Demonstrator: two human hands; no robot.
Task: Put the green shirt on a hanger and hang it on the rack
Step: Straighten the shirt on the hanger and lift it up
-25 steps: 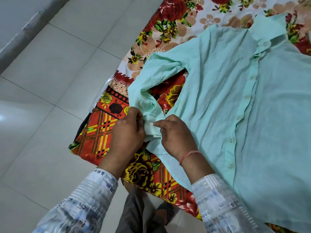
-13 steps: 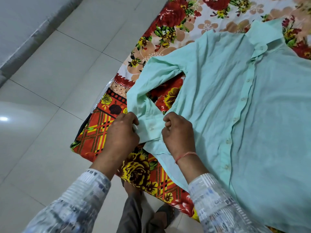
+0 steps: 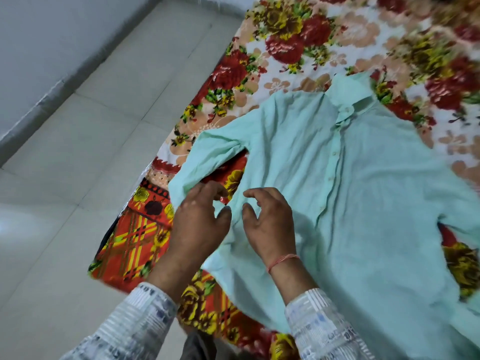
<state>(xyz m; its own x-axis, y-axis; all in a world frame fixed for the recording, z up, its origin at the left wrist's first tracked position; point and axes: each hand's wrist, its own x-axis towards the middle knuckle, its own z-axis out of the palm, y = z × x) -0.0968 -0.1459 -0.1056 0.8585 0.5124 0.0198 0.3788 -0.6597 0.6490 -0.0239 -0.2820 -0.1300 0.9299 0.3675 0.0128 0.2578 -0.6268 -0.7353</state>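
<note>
- The left hand has its fingers spread and loosely bent, holding nothing, over the cuff end of the shirt's folded sleeve.
- The right hand, just beside it, is likewise slack and holds nothing, poised over the shirt's side panel; whether either hand touches the cloth cannot be told.
- A thin red thread band circles the right wrist.
- The pale mint-green button-up cotton shirt lies flat, front up, with its collar pointing away.
- Beneath it spreads a floral bedsheet in red, yellow and cream.
- Grey floor tiles lie to the left.
</note>
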